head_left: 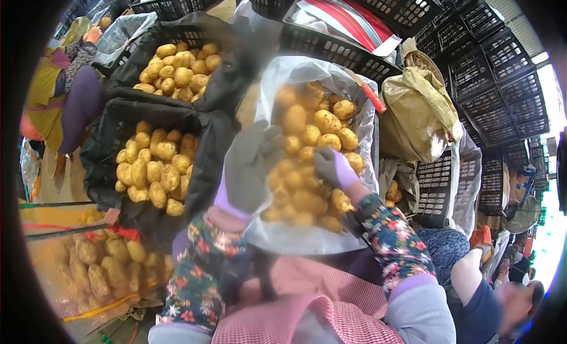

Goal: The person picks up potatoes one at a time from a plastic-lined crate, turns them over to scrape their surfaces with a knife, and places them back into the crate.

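Note:
My left hand [253, 164], in a grey glove with a lilac cuff, is over the left rim of a crate lined with white plastic [307, 240]. Its fingers reach out toward the potatoes and look spread, with no potato visible in them. In a dark glove, my right hand [332, 166] is down among the potatoes [328, 122] in the same crate. The right fingers are bunched together, and whatever lies under them is hidden. Part of the pile is blurred by a smear. A red-handled knife [372, 96] rests at the crate's right rim.
Two black-lined crates of potatoes [156, 172] [183, 72] stand at left, above a clear bag of potatoes [109, 267]. A tan sack [419, 113] stands at right, near stacked black crates [496, 78]. Other people [472, 285] sit at right and upper left.

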{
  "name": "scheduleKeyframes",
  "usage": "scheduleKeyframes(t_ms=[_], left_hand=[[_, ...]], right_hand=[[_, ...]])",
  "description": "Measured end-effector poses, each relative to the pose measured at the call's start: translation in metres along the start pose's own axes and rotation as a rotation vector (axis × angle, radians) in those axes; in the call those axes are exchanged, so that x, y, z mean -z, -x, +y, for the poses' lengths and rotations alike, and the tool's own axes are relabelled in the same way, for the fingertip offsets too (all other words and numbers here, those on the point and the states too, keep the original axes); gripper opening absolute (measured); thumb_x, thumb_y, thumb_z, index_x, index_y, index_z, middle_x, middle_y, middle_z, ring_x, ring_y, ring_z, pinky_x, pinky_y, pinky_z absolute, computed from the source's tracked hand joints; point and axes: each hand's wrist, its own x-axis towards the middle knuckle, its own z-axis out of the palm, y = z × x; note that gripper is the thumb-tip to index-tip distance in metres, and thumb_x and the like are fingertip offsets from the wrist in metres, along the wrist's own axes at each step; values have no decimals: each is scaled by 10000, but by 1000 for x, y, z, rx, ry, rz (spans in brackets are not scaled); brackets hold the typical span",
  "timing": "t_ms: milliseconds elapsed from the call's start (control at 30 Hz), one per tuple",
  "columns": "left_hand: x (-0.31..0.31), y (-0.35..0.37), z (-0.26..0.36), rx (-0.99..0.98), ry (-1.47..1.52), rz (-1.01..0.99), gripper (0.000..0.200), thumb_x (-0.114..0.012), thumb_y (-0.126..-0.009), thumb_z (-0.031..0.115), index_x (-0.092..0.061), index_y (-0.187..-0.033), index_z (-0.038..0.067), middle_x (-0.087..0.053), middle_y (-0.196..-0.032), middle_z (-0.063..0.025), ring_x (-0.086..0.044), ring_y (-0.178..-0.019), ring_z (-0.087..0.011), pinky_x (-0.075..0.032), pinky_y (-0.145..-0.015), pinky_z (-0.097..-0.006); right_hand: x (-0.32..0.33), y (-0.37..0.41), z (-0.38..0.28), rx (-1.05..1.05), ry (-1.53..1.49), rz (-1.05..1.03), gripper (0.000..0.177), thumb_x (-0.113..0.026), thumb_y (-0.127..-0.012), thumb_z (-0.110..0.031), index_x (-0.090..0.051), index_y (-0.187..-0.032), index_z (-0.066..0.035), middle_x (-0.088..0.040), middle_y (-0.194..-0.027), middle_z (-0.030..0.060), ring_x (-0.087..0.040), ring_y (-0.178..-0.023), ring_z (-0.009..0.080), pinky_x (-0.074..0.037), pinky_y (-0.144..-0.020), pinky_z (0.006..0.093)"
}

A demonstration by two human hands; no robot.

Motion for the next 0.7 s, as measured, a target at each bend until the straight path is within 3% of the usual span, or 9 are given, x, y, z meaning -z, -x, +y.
scheduleKeyframes(t_ms=[67, 167, 267, 400, 433, 533, 600, 667, 700], left_hand=[[-15, 5, 3, 26, -33, 31, 463, -467, -1035, 268, -414, -1397, -16, -537, -1337, -181, -572, -1175, -236, -494, -944, -311], [-21, 4, 4, 62, 11, 82, 456, -483, -1037, 274, -423, -1384, -16, -562, -1288, -163, -593, -1122, -211, -513, -912, -316], [-20, 5, 1, 73, -10, 34, 453, -477, -1039, 272, -423, -1386, -14, -560, -1293, -167, -591, -1127, -208, -511, -915, -315], [-22, 8, 6, 79, -41, 36, 471, -497, -1030, 271, -417, -1388, -25, -565, -1285, -166, -601, -1109, -198, -510, -909, -305], [-22, 8, 6, 46, -18, 18, 476, -502, -1028, 277, -420, -1386, -25, -570, -1277, -165, -604, -1103, -194, -511, -905, -299], [-18, 14, 1, -10, -18, -11, 483, -514, -1023, 295, -437, -1377, -25, -588, -1251, -159, -611, -1085, -185, -512, -897, -291], [-15, 12, -2, -14, -115, -22, 480, -521, -1020, 304, -455, -1365, -23, -601, -1229, -155, -613, -1075, -182, -511, -897, -298], [-19, 15, -9, 47, -199, -50, 456, -518, -1022, 312, -486, -1351, -2, -617, -1217, -127, -609, -1109, -198, -497, -935, -324], [-22, 17, -13, 73, -245, -93, 457, -518, -1022, 318, -489, -1352, 3, -619, -1217, -119, -607, -1119, -203, -493, -944, -327]], right_hand=[[-11, -32, -42, -61, 192, 163, 464, -612, -884, -310, -538, -1287, -92, -645, -1053, 164, -634, -916, 344, -500, -832, 439], [-63, -128, 1, 208, 588, 547, 736, -682, -821, -389, -399, -1419, -66, -579, -1185, 191, -604, -998, 355, -490, -865, 449], [-98, -158, -7, 6, 698, 697, 866, -737, -763, -400, -355, -1449, -35, -512, -1278, 208, -576, -1061, 359, -480, -894, 456], [-56, -139, -14, 77, 471, 397, 867, -770, -744, -431, -411, -1417, -18, -584, -1213, 174, -592, -1087, 334, -490, -898, 446], [-25, -96, -54, -18, -227, 150, 760, -733, -800, -483, -498, -1355, -21, -635, -1182, 180, -624, -1063, 300, -518, -878, 423], [2, -41, -46, -124, -1310, -160, 628, -614, -903, -519, -558, -1299, -35, -662, -1151, 181, -669, -973, 269, -568, -786, 364], [36, 22, -58, -51, -1386, -479, 627, -483, -970, -551, -529, -1328, -38, -664, -1147, 173, -694, -906, 281, -590, -675, 315], [31, 67, -59, 272, -954, -126, 635, -434, -985, -561, -508, -1344, -43, -665, -1140, 185, -708, -862, 298, -587, -587, 299], [40, 84, -63, 52, -1115, -210, 634, -430, -986, -563, -506, -1345, -46, -666, -1136, 187, -709, -862, 300, -588, -584, 305]])
